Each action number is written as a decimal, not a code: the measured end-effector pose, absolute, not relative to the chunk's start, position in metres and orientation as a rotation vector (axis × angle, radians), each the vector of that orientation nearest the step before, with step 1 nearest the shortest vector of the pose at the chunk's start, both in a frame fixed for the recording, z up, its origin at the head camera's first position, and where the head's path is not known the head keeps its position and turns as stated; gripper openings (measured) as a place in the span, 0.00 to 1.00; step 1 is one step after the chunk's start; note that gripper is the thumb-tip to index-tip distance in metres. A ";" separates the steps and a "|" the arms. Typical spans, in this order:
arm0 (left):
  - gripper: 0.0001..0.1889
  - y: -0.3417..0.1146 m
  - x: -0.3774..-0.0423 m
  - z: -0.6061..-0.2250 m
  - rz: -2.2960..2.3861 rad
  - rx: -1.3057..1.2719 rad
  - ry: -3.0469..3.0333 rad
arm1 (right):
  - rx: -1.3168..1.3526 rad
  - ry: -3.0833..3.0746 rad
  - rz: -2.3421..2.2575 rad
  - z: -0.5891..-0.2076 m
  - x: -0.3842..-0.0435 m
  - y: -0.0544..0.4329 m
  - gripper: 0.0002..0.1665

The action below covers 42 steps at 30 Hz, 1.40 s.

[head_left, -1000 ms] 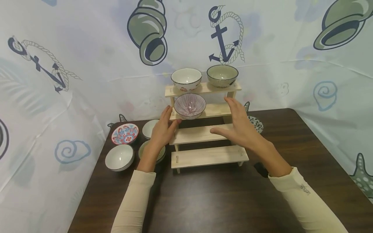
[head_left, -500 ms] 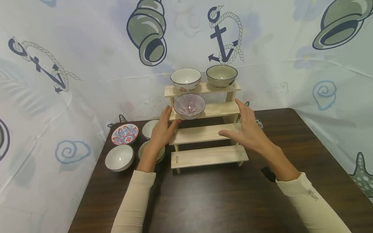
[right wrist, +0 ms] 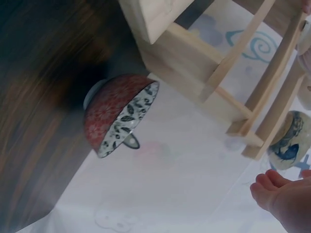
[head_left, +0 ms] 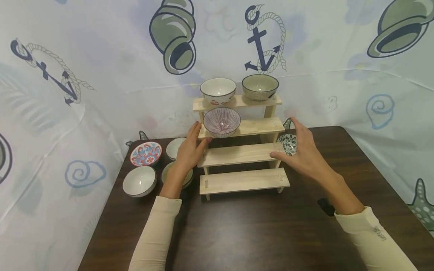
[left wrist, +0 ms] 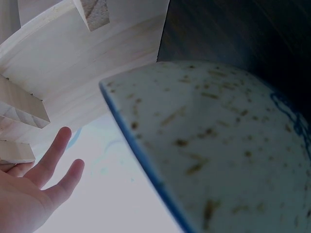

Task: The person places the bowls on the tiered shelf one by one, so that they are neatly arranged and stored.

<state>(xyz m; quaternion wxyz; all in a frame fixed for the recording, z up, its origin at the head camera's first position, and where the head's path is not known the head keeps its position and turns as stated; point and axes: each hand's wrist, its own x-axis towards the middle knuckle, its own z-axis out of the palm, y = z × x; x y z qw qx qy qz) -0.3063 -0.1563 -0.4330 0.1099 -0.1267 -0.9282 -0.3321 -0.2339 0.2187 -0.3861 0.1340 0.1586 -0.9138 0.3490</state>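
My left hand point(head_left: 190, 152) is at the left side of the wooden tiered shelf point(head_left: 242, 155), its fingertips close to the second tier from the top. Just above those fingers sits a purple-striped bowl point(head_left: 222, 122). The left wrist view shows fingers point(left wrist: 60, 191) spread near the shelf, with a speckled, blue-rimmed bowl point(left wrist: 209, 145) close to the camera. To the right of the shelf, my right hand point(head_left: 305, 152) is in the air, holding nothing, thumb and fingers apart. Partly hidden behind it is a leaf-patterned bowl point(head_left: 287, 143), whose red outside point(right wrist: 109, 109) shows in the right wrist view.
A white bowl point(head_left: 218, 88) and a green bowl point(head_left: 260, 88) stand on the top tier. Left of the shelf are a red-and-blue bowl point(head_left: 145, 153), white bowls point(head_left: 139, 181) and a green bowl point(head_left: 187, 177). A small black object point(head_left: 326, 207) lies by the right wrist.
My right hand has moved right, from in front of the tiers to beyond the shelf's right end, uncovering part of the leaf-patterned bowl. The left hand stays in place.
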 end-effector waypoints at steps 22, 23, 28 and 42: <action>0.42 -0.156 -0.308 -0.428 -0.980 -0.368 -2.748 | 0.300 -2.695 0.963 -0.405 -0.242 0.248 0.71; 0.42 -0.156 -0.308 -0.428 -0.982 -0.365 -2.750 | 0.298 -2.696 0.968 -0.407 -0.242 0.249 0.71; 0.42 -0.157 -0.306 -0.428 -0.980 -0.363 -2.748 | 0.296 -2.690 0.945 -0.415 -0.245 0.255 0.70; 0.42 -0.156 -0.305 -0.431 -0.998 -0.352 -2.752 | 0.261 -2.727 0.941 -0.441 -0.258 0.268 0.71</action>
